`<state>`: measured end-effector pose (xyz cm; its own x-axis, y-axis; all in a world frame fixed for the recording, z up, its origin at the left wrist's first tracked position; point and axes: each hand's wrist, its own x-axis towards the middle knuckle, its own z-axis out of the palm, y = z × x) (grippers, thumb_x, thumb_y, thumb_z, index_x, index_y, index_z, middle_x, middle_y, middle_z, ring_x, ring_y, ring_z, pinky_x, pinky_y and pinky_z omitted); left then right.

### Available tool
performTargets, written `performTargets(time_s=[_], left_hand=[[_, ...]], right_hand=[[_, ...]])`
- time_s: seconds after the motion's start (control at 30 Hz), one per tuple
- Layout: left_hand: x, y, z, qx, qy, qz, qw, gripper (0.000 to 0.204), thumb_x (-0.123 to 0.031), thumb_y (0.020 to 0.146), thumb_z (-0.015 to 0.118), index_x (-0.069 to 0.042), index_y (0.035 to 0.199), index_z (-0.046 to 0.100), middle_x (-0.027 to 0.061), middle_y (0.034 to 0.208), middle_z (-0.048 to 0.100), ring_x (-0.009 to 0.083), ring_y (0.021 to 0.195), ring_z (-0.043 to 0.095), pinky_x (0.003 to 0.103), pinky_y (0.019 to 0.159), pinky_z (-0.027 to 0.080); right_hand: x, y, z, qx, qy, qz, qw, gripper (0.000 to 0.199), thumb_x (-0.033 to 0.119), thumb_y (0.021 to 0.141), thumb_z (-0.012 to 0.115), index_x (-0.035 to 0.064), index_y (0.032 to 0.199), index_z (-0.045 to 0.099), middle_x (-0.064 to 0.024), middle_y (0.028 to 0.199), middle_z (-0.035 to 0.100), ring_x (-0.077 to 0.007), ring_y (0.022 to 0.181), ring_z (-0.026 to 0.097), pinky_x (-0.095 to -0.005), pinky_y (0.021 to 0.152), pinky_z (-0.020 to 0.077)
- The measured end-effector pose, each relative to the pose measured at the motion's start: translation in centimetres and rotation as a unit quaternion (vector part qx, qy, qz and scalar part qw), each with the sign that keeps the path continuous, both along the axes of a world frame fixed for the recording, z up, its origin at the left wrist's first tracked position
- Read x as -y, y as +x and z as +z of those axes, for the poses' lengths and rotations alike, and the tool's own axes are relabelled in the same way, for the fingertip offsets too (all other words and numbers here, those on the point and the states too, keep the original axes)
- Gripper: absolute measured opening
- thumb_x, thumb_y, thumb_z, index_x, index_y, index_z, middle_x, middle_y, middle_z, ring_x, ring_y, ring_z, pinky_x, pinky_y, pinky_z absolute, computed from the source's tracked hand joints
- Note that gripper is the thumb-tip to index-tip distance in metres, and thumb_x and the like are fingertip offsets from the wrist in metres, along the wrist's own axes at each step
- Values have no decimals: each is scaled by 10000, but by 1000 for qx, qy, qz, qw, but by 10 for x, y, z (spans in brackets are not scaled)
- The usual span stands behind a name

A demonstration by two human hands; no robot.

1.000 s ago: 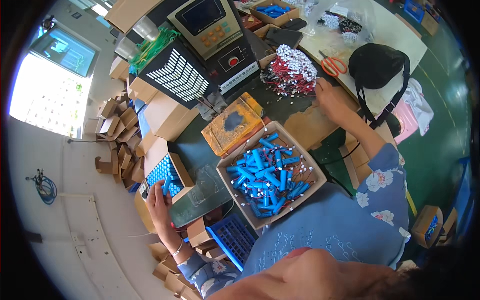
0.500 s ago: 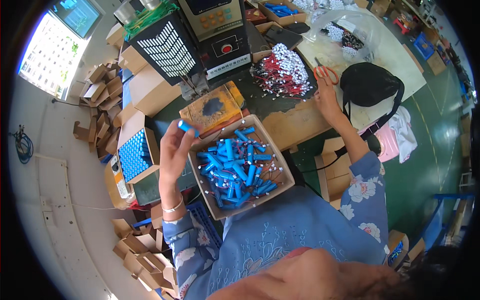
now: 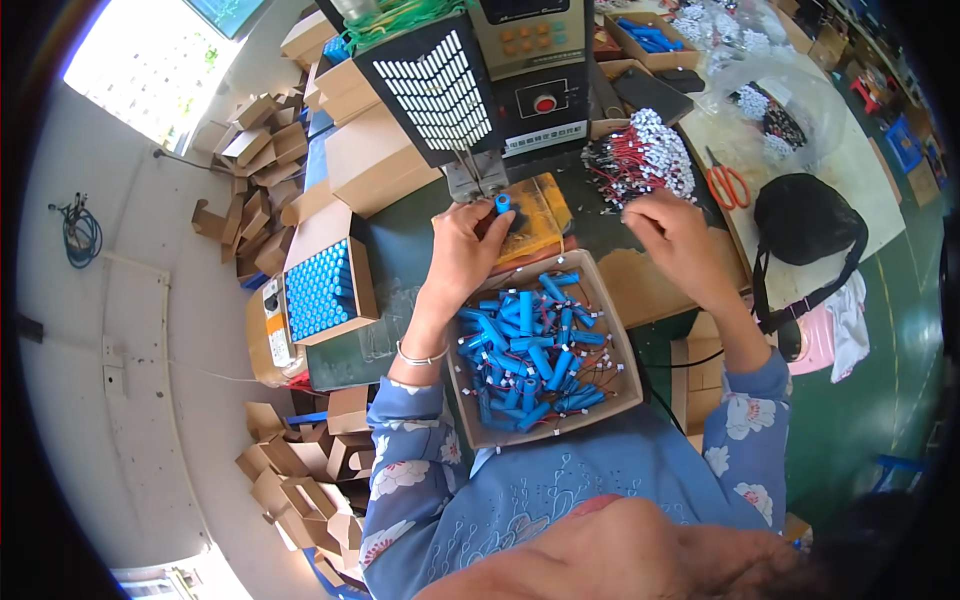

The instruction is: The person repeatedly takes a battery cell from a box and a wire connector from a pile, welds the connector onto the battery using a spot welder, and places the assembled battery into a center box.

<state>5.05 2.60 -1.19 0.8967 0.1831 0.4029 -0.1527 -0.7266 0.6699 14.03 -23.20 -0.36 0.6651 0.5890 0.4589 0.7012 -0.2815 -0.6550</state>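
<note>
My left hand [image 3: 464, 250] grips a blue cylindrical battery cell [image 3: 503, 203] between thumb and fingers. It holds the cell upright at the yellow block [image 3: 538, 215], just below the metal tips of the spot welder [image 3: 475, 178]. My right hand [image 3: 672, 235] is raised beside a heap of red and black wire leads with white plugs [image 3: 655, 150]. Its thumb and fingers are pinched together, and whatever lies between them is hidden or too small to make out. Below both hands, a cardboard tray [image 3: 628, 365] holds many blue cells with leads attached.
A carton of upright blue cells [image 3: 320, 290] stands at the left. Orange-handled scissors [image 3: 727, 185] and a black bag [image 3: 810, 220] lie on the right. The welder's black housing [image 3: 430, 95] rises at the back. Empty cartons [image 3: 310, 480] are piled at lower left.
My left hand has brought the cell rightward from beside the tray to the welder tips. My right hand has left the scissors and come in by the heap of leads. The view has shifted.
</note>
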Motion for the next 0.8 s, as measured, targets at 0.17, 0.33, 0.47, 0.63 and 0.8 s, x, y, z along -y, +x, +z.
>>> performTargets(time_s=[0.17,0.33,0.47,0.63,0.8], left_hand=[[-1,-3,-5,40,-48,56,996,90,-69,759,706,-6,780,646,112,682,557,256,622,519,344,602,382],[-2,0,-3,34,1,42,999,71,-46,772,679,-15,832,656,125,769,585,307,689,547,357,653,419],[-3,1,-5,50,-2,30,998,95,-21,778,660,-1,869,645,141,827,591,326,749,559,373,687,445],[-2,2,-5,58,-56,32,996,76,8,780,649,15,856,640,136,827,586,305,727,568,355,629,457],[-1,2,-9,48,-66,34,996,71,5,784,652,15,853,639,125,836,599,290,755,579,354,665,453]], right_hand=[[-82,1,6,-274,54,149,949,140,118,889,609,-17,857,617,38,710,550,-14,641,426,-200,536,353],[-115,9,-2,-291,111,158,937,179,137,866,636,-40,838,632,10,641,540,-30,601,439,-219,513,372],[-126,11,-7,-287,94,136,944,211,166,869,637,-36,811,622,14,625,521,-33,588,418,-227,502,362],[-132,10,-10,-283,90,114,948,185,123,812,637,-43,748,587,-37,612,547,-66,572,439,-264,511,385],[-130,8,-4,-296,94,118,943,184,132,795,636,-48,830,633,-75,662,622,-90,612,536,-280,560,442]])
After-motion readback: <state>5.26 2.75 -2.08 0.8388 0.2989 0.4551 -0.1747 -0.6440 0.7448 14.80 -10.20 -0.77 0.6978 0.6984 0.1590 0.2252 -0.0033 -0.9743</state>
